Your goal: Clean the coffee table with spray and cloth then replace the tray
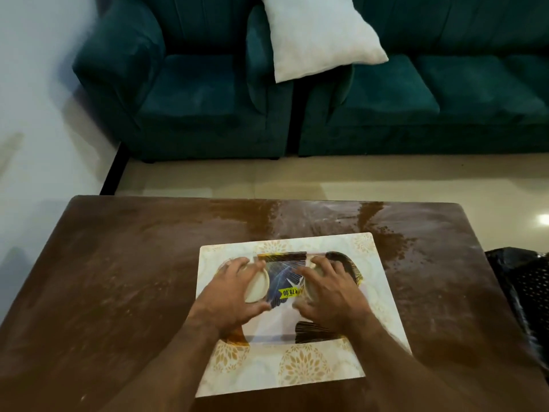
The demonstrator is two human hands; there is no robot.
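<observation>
A rectangular cream tray (pixel 377 295) with gold flower prints lies on the brown coffee table (pixel 118 278), right of centre. Two cream cups stand on it over a dark patterned panel with a yellow price sticker (pixel 289 292). My left hand (pixel 234 289) covers the left cup (pixel 258 288) from above, fingers curled round its rim. My right hand (pixel 331 292) grips the right cup (pixel 315 264) the same way. The table top looks dusty, with brown powder spilled (pixel 389 236) along the far edge past the tray. No spray bottle or cloth is in view.
A dark green armchair (pixel 184 93) and a matching sofa (pixel 430 96) stand beyond the table, with a white cushion (pixel 318 34) between them. A black perforated object (pixel 525 281) sits off the table's right edge. Beige tiled floor (pixel 267 176) separates table and seats.
</observation>
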